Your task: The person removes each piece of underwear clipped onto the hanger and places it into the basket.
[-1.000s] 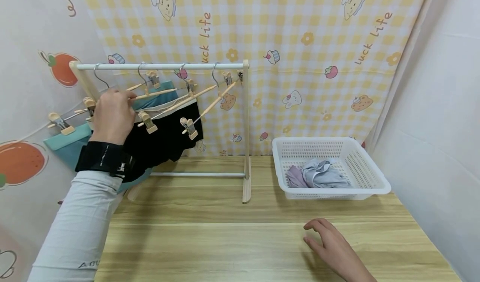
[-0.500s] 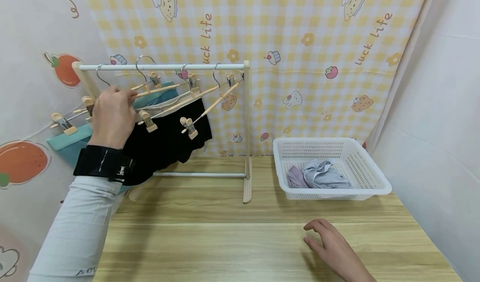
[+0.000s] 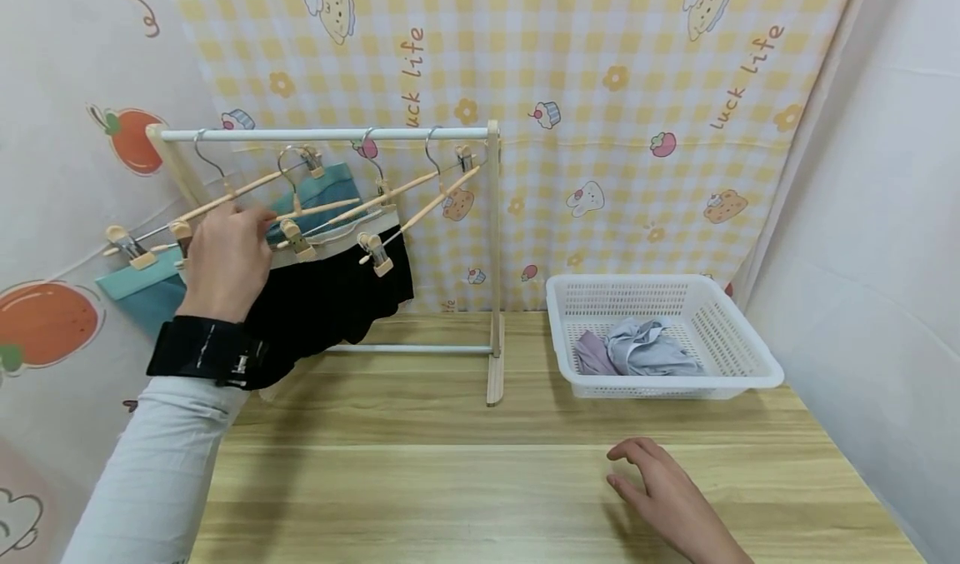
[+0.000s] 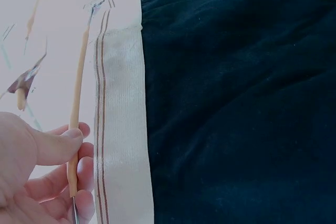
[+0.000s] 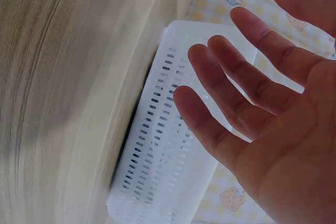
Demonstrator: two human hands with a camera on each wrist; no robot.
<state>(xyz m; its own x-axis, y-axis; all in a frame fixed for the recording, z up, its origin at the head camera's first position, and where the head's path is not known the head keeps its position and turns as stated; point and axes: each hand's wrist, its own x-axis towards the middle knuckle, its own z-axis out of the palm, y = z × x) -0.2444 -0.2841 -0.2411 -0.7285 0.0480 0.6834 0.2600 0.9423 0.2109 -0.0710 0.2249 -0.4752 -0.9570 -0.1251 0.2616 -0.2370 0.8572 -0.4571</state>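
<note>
Gripping a wooden hanger [image 3: 315,211] by its thin bar, the left hand [image 3: 225,260] is curling thumb and fingers around the stick; the left wrist view is showing the thumb pressing the bar [image 4: 77,103] against the fingers. Black shorts [image 3: 330,293] with a pale striped waistband [image 4: 118,129] are hanging from that hanger's clips, just to the right of and below the hand, the waistband lying right beside the fingertips. The hanger's metal hook [image 3: 288,164] is sitting above and to the right of the hand, below the white rail [image 3: 322,134] of the small rack [image 3: 492,256] and apart from it. Other hangers are hooking over the rail, one to the hand's left and two to its right, and a teal garment [image 3: 142,293] is hanging behind the hand and to its left.

The right hand [image 3: 671,497] is resting low over the counter [image 3: 450,481], fingers spread and relaxed, holding nothing. A white basket [image 3: 750,364] is sitting just beyond its fingertips, with crumpled lilac clothes [image 3: 637,349] lying inside.
</note>
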